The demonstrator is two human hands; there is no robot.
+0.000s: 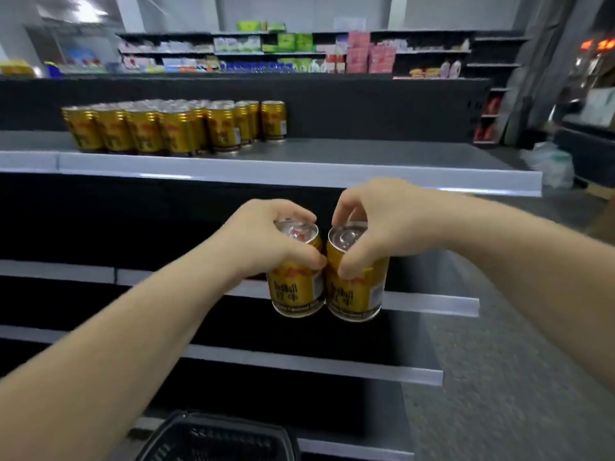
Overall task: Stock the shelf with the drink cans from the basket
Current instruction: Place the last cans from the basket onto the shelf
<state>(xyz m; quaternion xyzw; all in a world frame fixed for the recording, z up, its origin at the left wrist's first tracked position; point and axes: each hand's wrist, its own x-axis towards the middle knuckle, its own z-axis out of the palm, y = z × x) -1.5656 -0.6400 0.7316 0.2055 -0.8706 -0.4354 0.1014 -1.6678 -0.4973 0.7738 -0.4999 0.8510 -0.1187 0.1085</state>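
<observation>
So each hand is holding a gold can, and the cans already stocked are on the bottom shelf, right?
Not quite. The head view shows the left hand and right hand each holding a gold can, but the stocked cans stand on the top shelf, not the bottom.

floor [499,377]: grey, speckled | far wall [299,8]: pale | back shelving [432,54]: dark, stocked with coloured packs

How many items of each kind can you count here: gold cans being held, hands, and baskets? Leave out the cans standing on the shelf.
Gold cans held: 2, the left can and the right can
Hands: 2, the left hand and the right hand
Baskets: 1, the black basket
Total: 5
</observation>
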